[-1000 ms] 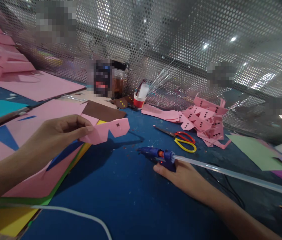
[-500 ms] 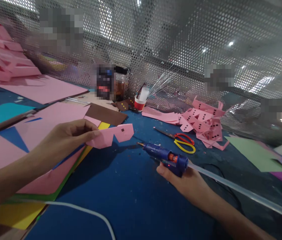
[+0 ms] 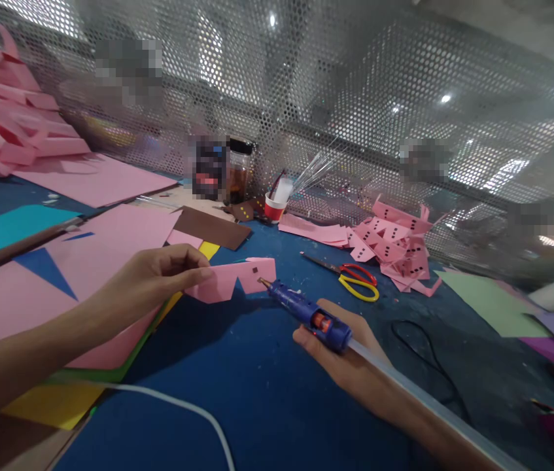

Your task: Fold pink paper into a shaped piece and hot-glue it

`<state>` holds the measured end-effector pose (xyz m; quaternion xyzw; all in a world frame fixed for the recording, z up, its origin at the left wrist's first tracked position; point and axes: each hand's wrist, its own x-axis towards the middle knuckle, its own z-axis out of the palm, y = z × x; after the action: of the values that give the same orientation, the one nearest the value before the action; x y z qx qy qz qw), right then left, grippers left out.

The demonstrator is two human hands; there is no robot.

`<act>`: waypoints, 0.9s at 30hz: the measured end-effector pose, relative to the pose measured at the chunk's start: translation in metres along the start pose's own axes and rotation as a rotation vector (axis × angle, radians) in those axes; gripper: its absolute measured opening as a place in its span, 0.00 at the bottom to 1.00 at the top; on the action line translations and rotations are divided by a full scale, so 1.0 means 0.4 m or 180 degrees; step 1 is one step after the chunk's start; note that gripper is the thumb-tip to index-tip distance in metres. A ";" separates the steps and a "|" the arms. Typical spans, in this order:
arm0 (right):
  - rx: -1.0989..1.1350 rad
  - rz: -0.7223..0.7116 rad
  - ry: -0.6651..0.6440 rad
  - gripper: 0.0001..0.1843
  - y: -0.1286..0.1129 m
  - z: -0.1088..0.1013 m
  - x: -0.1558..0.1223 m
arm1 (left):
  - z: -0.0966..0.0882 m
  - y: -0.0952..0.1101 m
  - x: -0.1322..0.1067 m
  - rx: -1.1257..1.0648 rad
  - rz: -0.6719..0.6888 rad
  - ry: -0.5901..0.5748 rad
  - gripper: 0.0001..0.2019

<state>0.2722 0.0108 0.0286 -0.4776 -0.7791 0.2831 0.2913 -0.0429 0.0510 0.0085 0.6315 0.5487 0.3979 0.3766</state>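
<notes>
My left hand (image 3: 171, 271) pinches the left end of a pink paper strip (image 3: 218, 281), which has a V-shaped notch in its lower edge and a small dark square near its right end. Closed around a blue hot glue gun (image 3: 301, 307) is my right hand (image 3: 350, 360). A long, pale glue stick (image 3: 404, 392) runs out of the gun's back toward the lower right. The gun's nozzle is at the strip's right part, just below the dark square; whether it touches the paper I cannot tell.
Scissors (image 3: 355, 278) with red and yellow handles lie beyond the gun. Behind them is a heap of pink strips with black squares (image 3: 394, 242). A red-and-white cup (image 3: 275, 208) stands near the perforated metal screen (image 3: 306, 78). Pink sheets (image 3: 124, 242) cover the left; a white cable (image 3: 178, 405) crosses the front.
The glue gun has moved left, bringing its nozzle to the paper strip. My left hand and the strip sit slightly farther right and lower in view.
</notes>
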 end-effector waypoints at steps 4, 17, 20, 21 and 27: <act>-0.0092 -0.0112 -0.0029 0.14 -0.010 -0.003 0.007 | 0.001 -0.001 0.002 -0.0027 0.0011 0.0000 0.14; -0.0554 -0.0349 -0.0003 0.15 0.000 0.000 0.007 | 0.004 0.005 -0.002 -0.0037 0.0046 -0.0019 0.15; -0.0597 -0.0361 -0.0039 0.14 0.006 0.001 0.008 | 0.005 0.010 -0.004 -0.0070 0.0036 0.0000 0.15; -0.0620 -0.0378 -0.0041 0.14 0.009 0.001 0.009 | 0.006 0.012 -0.005 -0.0086 0.0036 0.0015 0.15; -0.0774 -0.0481 -0.0038 0.12 0.023 0.003 0.012 | 0.006 0.016 -0.006 -0.0105 0.0039 0.0017 0.15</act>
<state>0.2749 0.0183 0.0220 -0.4476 -0.8431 0.1666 0.2471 -0.0386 0.0477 0.0131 0.6275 0.5392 0.4108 0.3831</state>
